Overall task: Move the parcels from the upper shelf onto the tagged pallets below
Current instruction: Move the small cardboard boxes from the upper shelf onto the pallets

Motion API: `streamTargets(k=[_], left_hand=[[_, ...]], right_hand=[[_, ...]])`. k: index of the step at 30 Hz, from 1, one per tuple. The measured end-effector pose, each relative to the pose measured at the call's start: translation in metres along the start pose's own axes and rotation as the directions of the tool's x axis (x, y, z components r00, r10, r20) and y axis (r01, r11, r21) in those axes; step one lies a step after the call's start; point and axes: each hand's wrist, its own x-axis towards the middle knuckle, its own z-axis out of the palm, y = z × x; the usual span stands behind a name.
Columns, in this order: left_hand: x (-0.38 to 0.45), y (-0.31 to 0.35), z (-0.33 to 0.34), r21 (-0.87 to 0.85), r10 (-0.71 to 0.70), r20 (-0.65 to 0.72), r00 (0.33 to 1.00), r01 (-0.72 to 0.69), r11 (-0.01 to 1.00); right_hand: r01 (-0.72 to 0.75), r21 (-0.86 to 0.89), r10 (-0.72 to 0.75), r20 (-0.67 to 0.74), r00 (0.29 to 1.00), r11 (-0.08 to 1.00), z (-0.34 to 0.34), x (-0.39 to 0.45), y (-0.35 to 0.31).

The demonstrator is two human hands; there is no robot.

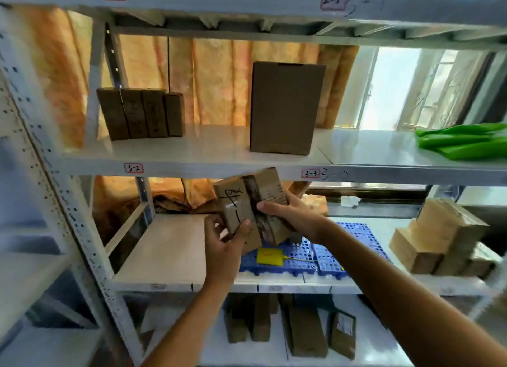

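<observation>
Parcel [248,210] held between left grip [225,246] and right grip [290,215].

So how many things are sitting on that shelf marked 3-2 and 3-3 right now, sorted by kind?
Small brown cardboard parcels standing in a row: 4
Tall brown cardboard box: 1
Bright green glossy bundle at the right edge: 1 (I cannot tell what it is, or whether it is several pieces)
Total: 6
</observation>
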Motion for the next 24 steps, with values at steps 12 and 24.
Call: streamTargets(k=[12,24], left_hand=[[0.029,-0.111,-0.020,-0.173,-0.838,0.252,0.483,0.875,0.452],[0.113,-0.214,-0.025,0.252,-0.729,0.165,0.664,0.686,0.683]], right_hand=[[-0.439,0.438,0.545,-0.148,0.825,0.784,-0.090,0.013,0.164],[-0.433,-0.584,0.208,-0.413,0.887,0.687,-0.111,0.137,0.225]])
